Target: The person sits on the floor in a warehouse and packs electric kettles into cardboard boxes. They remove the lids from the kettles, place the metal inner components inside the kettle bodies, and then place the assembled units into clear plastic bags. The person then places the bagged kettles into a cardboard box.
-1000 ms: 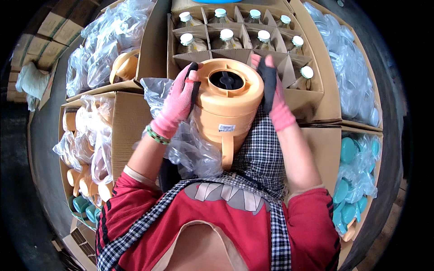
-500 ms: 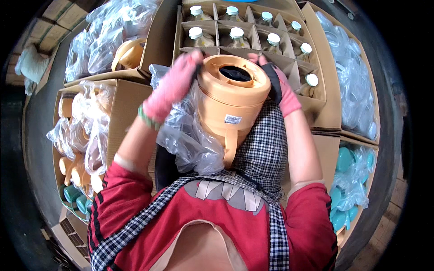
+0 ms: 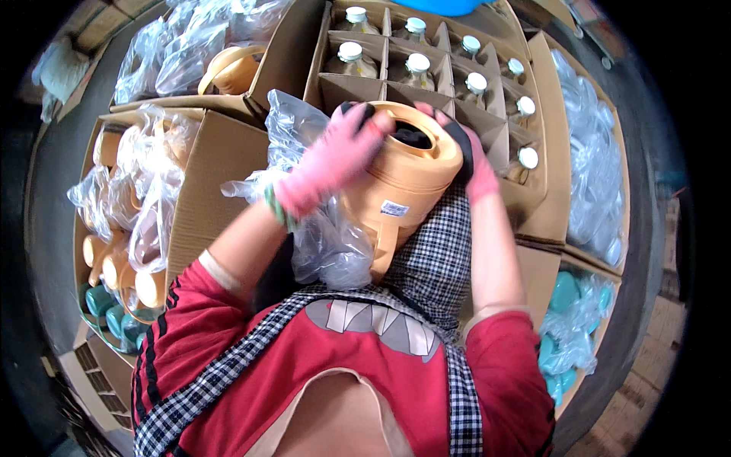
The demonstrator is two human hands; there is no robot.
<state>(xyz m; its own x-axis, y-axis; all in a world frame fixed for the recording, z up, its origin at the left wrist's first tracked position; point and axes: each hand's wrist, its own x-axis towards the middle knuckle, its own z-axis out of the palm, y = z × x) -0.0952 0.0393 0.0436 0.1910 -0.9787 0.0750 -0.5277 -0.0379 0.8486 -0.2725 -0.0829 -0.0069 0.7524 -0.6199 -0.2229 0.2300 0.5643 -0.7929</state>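
White-capped bottles in a divided carton, teal pieces at right, blue object

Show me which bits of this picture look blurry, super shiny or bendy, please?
Head view: the left hand is blurry, smeared as if moving; head view: bright white glare shines on the clear bags at the left; head view: the outer edge of the right-hand cardboard box bows near the picture's round dark border.
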